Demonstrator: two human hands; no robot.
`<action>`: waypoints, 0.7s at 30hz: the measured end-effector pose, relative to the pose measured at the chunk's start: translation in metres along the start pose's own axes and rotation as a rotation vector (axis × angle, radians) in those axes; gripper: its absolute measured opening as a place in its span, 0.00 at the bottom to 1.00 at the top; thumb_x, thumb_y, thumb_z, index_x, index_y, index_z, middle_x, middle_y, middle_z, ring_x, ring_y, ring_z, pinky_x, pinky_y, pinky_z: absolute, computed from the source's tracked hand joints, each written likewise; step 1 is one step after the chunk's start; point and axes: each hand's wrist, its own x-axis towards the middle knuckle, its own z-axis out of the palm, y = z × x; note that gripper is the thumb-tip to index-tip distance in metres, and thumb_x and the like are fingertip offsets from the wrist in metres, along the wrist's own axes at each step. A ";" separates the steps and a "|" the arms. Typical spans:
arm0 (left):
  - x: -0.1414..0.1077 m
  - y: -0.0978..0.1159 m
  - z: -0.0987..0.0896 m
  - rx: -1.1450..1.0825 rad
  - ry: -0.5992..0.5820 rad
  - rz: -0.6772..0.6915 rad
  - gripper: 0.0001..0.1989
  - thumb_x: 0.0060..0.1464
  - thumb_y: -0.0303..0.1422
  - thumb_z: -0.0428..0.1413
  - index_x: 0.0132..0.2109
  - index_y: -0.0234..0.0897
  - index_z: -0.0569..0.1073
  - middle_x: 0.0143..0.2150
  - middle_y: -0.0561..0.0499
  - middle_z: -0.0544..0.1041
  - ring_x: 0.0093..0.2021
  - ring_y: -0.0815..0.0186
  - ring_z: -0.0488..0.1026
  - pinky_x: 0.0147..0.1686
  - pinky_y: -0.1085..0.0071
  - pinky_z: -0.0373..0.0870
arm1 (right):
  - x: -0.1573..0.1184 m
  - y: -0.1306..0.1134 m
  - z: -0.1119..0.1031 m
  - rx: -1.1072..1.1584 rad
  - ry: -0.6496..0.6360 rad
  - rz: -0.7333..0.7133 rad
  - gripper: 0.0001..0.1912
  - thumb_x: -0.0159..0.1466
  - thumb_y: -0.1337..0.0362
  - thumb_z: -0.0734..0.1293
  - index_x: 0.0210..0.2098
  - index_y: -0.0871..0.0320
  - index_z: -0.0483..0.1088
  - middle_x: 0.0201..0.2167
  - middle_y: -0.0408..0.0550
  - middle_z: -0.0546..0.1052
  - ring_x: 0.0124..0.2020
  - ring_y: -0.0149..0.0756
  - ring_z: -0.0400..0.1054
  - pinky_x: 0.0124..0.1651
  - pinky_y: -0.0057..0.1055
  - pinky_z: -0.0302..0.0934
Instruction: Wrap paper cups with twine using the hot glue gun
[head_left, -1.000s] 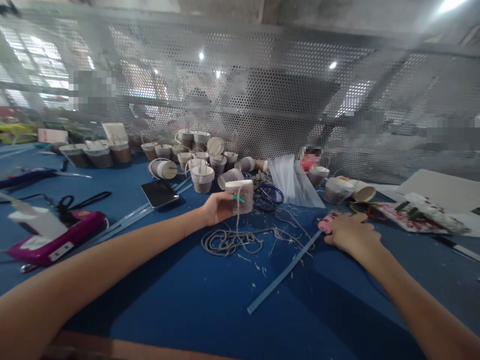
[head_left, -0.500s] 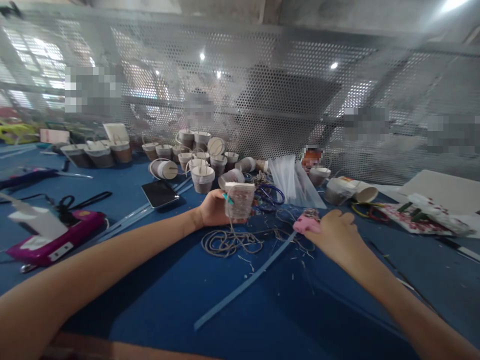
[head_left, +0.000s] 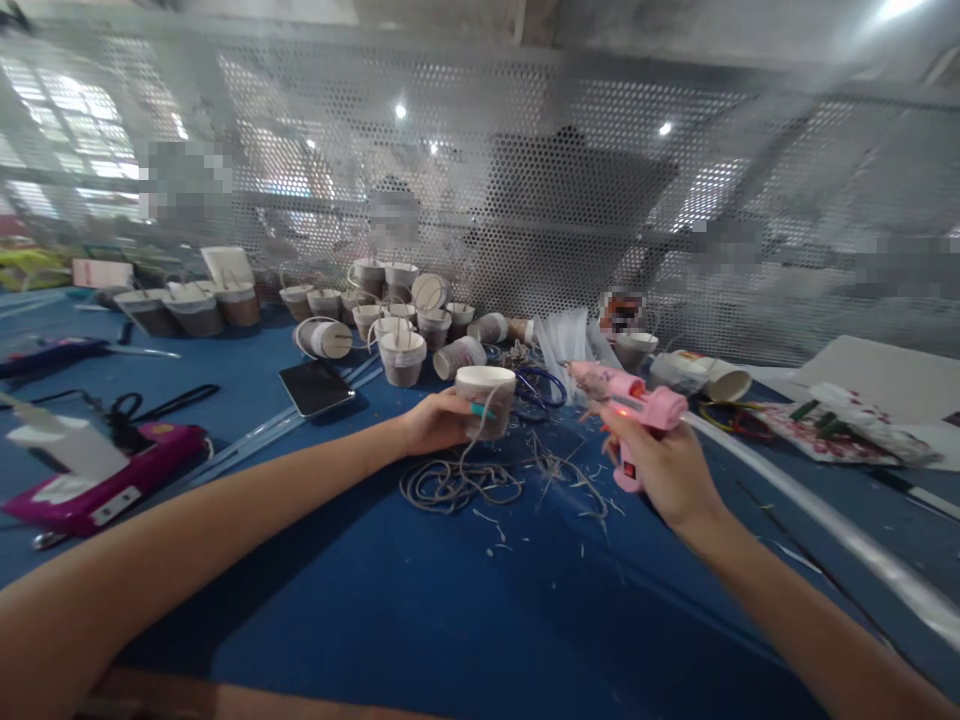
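Note:
My left hand (head_left: 439,422) is wrapped round a paper cup (head_left: 496,418) wound with greyish cord, its white rim facing up. From the cup a strand runs down to a loose coil of cord (head_left: 457,485) on the blue table. My right hand (head_left: 664,460) grips a pink glue gun (head_left: 619,390) by its handle, the nozzle pointing left and a small light glowing orange. A long clear glue stick (head_left: 817,510) trails from the gun's back toward the lower right. The cup and the gun are apart.
Several cord-wrapped cups with handles (head_left: 405,355) stand behind my left hand. A phone (head_left: 315,387) and a magenta power strip (head_left: 112,478) lie to the left. Glue sticks (head_left: 566,340) and a blue cord bundle (head_left: 541,388) lie behind. A perforated metal screen (head_left: 585,200) rises at the back.
My right hand has turned the pink glue gun upright, nozzle to the left; its glue stick has swung from lower left to lower right. My left hand has tipped the cup so its rim faces up.

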 end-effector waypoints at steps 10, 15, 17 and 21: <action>0.006 -0.011 0.007 0.240 0.235 0.126 0.28 0.30 0.31 0.70 0.42 0.34 0.72 0.40 0.45 0.78 0.40 0.59 0.75 0.49 0.57 0.67 | -0.008 -0.003 0.012 0.402 -0.262 0.126 0.18 0.59 0.51 0.63 0.27 0.60 0.72 0.06 0.39 0.62 0.06 0.28 0.52 0.12 0.29 0.52; 0.003 -0.015 0.016 0.466 0.320 0.239 0.29 0.35 0.36 0.68 0.46 0.32 0.71 0.44 0.41 0.77 0.43 0.56 0.75 0.50 0.56 0.68 | -0.013 -0.003 0.019 0.359 -0.277 0.075 0.16 0.55 0.52 0.67 0.30 0.60 0.73 0.09 0.41 0.66 0.10 0.30 0.58 0.12 0.28 0.53; 0.003 -0.017 0.017 0.564 0.379 0.276 0.30 0.36 0.37 0.68 0.47 0.31 0.70 0.46 0.40 0.77 0.45 0.55 0.74 0.50 0.55 0.68 | -0.014 -0.003 0.021 0.354 -0.282 0.078 0.17 0.55 0.51 0.68 0.30 0.60 0.72 0.09 0.40 0.66 0.09 0.29 0.57 0.12 0.27 0.53; 0.001 -0.019 0.014 0.680 0.422 0.305 0.32 0.37 0.38 0.68 0.49 0.32 0.69 0.47 0.40 0.76 0.47 0.54 0.73 0.51 0.55 0.68 | -0.018 -0.005 0.024 0.369 -0.326 0.080 0.17 0.56 0.50 0.68 0.28 0.59 0.70 0.10 0.39 0.66 0.09 0.27 0.57 0.12 0.26 0.52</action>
